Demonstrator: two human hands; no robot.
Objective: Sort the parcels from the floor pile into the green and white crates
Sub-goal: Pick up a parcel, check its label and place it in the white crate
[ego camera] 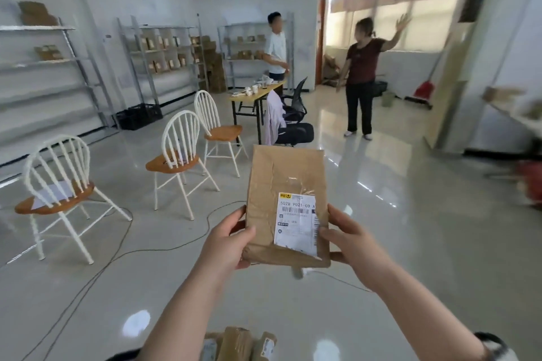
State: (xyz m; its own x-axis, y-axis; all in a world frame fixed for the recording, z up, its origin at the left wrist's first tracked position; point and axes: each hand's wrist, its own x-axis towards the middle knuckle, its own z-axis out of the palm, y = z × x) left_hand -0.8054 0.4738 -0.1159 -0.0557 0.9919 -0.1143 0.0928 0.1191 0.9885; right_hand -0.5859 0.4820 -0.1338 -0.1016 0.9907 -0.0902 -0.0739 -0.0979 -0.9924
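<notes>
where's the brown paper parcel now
Head view, centre: the brown paper parcel with a white label is held up between the left hand and right hand, right of the white spindle-back chairs.

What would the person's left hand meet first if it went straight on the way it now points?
The brown parcel it grips: the left hand points into its left edge. Beyond that, probably the distant office chair, though depth is unclear.
</notes>
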